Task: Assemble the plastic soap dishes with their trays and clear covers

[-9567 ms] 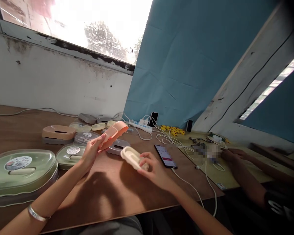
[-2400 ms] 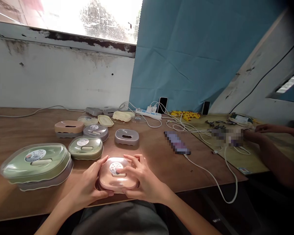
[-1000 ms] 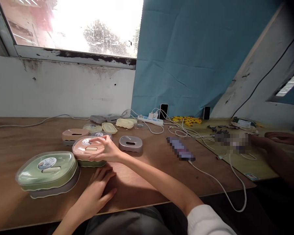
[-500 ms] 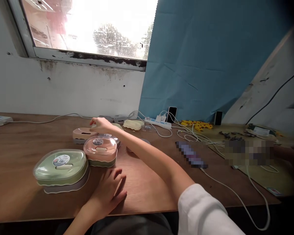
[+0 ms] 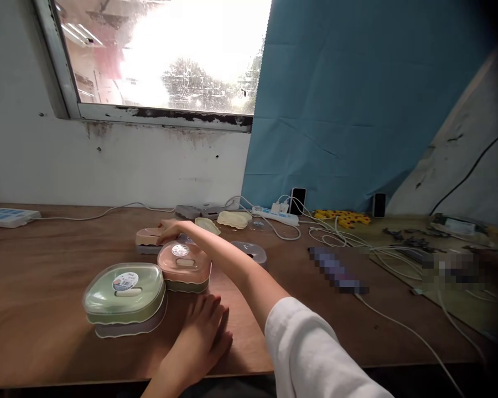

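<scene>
Pink box (image 5: 191, 271) placed, your right hand (image 5: 170, 230) has reached the peach box (image 5: 145, 236) behind, grip unclear; left hand (image 5: 206, 327) spread in front.

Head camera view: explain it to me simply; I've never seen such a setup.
There is no machine here, just a person's two bare hands. One camera, worn on the head, looks forward and down. The left hand is palm down at the table, holding nothing. The right hand is at the peach box; whether it grips it is unclear. Nearer stand a green box and a pink box, both labelled. Farther back lies a power strip.
</scene>
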Demonstrator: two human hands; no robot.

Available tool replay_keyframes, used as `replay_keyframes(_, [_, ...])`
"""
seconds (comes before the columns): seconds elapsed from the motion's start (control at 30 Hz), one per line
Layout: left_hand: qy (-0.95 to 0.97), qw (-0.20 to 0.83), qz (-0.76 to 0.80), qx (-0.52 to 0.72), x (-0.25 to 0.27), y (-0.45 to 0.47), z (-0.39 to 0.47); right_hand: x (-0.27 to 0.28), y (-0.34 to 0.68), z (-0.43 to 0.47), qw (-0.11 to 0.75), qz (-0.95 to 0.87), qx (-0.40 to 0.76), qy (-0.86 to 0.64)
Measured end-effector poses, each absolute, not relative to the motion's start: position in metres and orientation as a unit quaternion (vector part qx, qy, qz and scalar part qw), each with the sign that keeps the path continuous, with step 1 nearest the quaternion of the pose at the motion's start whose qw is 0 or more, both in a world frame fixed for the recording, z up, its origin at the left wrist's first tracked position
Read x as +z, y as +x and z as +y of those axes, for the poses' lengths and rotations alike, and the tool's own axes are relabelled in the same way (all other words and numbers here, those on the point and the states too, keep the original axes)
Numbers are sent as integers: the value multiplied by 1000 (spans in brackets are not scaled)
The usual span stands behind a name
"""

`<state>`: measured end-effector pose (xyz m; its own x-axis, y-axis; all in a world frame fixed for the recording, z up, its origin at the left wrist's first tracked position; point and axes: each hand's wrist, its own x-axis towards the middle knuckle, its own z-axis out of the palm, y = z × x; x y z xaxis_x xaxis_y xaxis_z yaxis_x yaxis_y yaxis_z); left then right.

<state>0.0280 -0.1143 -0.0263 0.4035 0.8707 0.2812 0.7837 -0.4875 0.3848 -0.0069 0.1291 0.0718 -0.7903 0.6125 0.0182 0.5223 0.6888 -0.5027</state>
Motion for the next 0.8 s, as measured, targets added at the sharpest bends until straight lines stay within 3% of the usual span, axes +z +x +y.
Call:
replay_keyframes(0.17, [832,107,497,223,-23,27,-114,75,0,135,77,-897,289,-324])
replay_keyframes(0.5, [827,138,508,195,-23,23,-112,113,104,152,343,-781,289,-434])
replay_keyframes(0.63, [827,138,506,203,-28,24,-110,98,184,105,393,-759,282,-436])
replay_keyframes(0.8, [820,124,474,297,-43,24,-109,57,276,-13,379,-780,295,-400])
